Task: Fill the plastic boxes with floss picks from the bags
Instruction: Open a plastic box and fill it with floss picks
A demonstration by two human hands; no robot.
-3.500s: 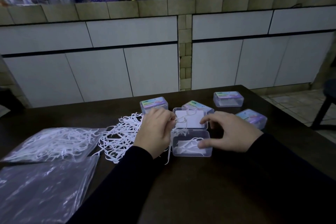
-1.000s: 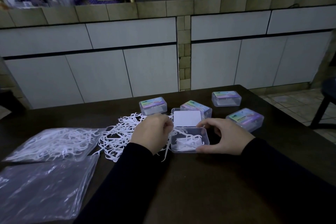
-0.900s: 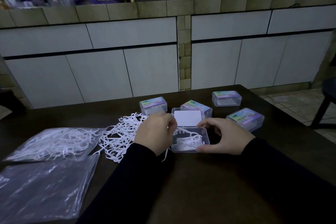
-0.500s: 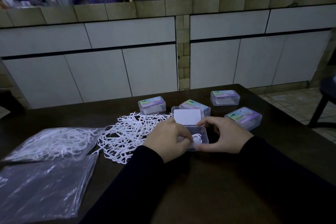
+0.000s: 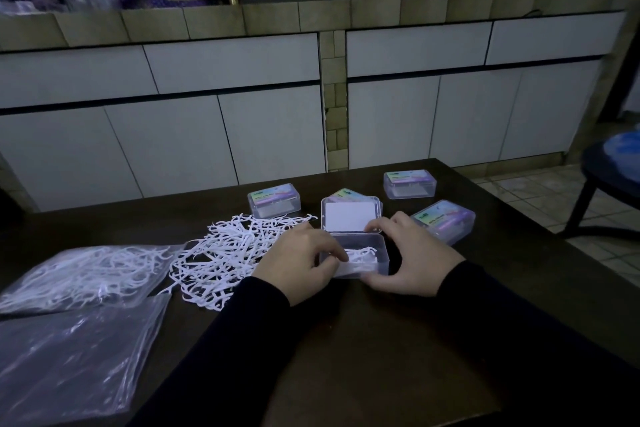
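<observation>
An open clear plastic box (image 5: 379, 251) lies on the dark table, its lid (image 5: 349, 216) folded back with a white card showing. A few white floss picks (image 5: 362, 253) lie inside it. My left hand (image 5: 299, 260) is at the box's left end, fingertips curled into it on the picks. My right hand (image 5: 412, 256) grips the box from the right, thumb at the front wall, a finger on the lid hinge. A loose heap of floss picks (image 5: 225, 253) lies left of the box. A bag of floss picks (image 5: 83, 270) lies farther left.
Several closed labelled boxes stand behind: one (image 5: 274, 199) at back left, one (image 5: 409, 184) at back right, one (image 5: 445, 220) right of my right hand. An empty flat plastic bag (image 5: 69, 357) lies front left. A chair (image 5: 609, 180) stands off the table's right edge.
My left hand moved from the loose heap over to the box and put picks into it. The right hand kept its hold on the box.
</observation>
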